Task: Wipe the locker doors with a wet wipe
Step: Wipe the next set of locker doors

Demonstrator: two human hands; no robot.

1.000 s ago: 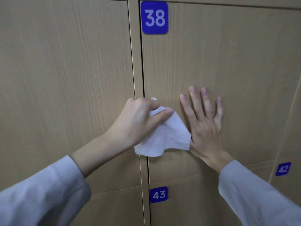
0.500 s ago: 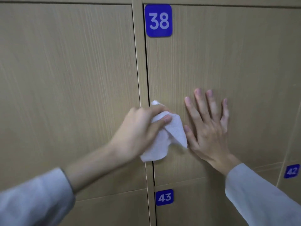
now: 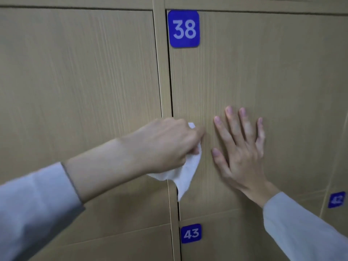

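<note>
A wooden locker door (image 3: 263, 76) with a blue plate reading 38 (image 3: 183, 28) fills the right of the head view. My left hand (image 3: 165, 146) grips a white wet wipe (image 3: 185, 172) at this door's left edge; the wipe's loose end hangs down over the gap between the doors. My right hand (image 3: 243, 149) lies flat on the same door just to the right, fingers straight and spread, holding nothing.
Another plain wooden door (image 3: 79, 81) is on the left. Below are a door with a blue plate 43 (image 3: 191, 233) and, at the right edge, one with plate 42 (image 3: 337, 199). A narrow wooden upright (image 3: 162, 72) separates the doors.
My left hand has bunched the wipe and pulled it left, away from my right hand, so it now hangs lower. The right hand stays flat on door 38.
</note>
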